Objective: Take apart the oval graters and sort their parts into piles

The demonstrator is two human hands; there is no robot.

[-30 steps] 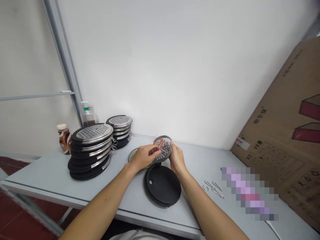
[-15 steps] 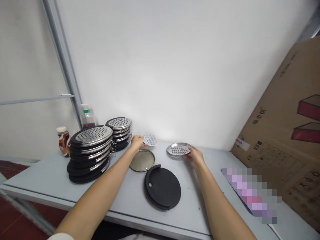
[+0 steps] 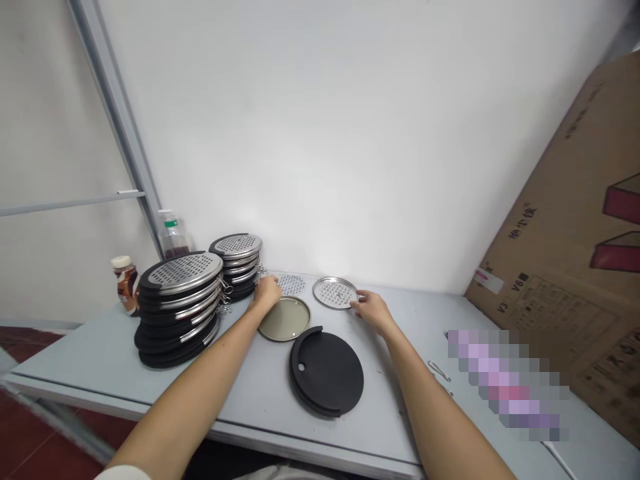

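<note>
Soft, even light brightens the smooth white wall; the large brown cardboard box looks dimmer, wide-angle stretched; coarse pixelation masks a purple patch.

Left hand masks left edge of perforated metal disc; right forearm partly covers wire clips; cardboard box cropped at right; pixelated item unidentifiable.

At your twelve o'clock is a plain black disc, with a silver, hole-patterned tray beyond; at your eleven, a plain olive-beige dish. Your ten o'clock stack bands black with silver. At your two, a brown carton bears dark lettering and red block drawings.
</note>
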